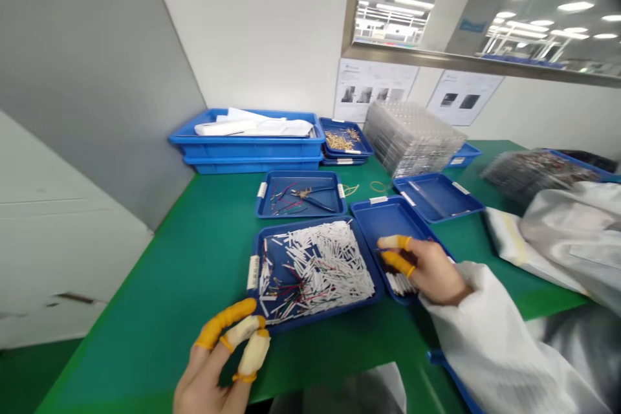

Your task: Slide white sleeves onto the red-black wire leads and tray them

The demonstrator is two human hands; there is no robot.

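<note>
Just beside the left hand (218, 356) lies a tray rim (317, 316).

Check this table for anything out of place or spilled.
Thin yellowish bands lie loose on the green table near the pliers tray, not in it. Red and dark wires sprawl among the white tubes, perhaps deliberately. No spill stands out.

Pliers (319, 203) in tray (315, 180) behind strips (334, 257)

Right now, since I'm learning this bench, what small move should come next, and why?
Probably move the left hand over the white pieces: it seems empty, beside the near-left corner of their blue tray, while the right hand is over the neighbouring tray.
</note>
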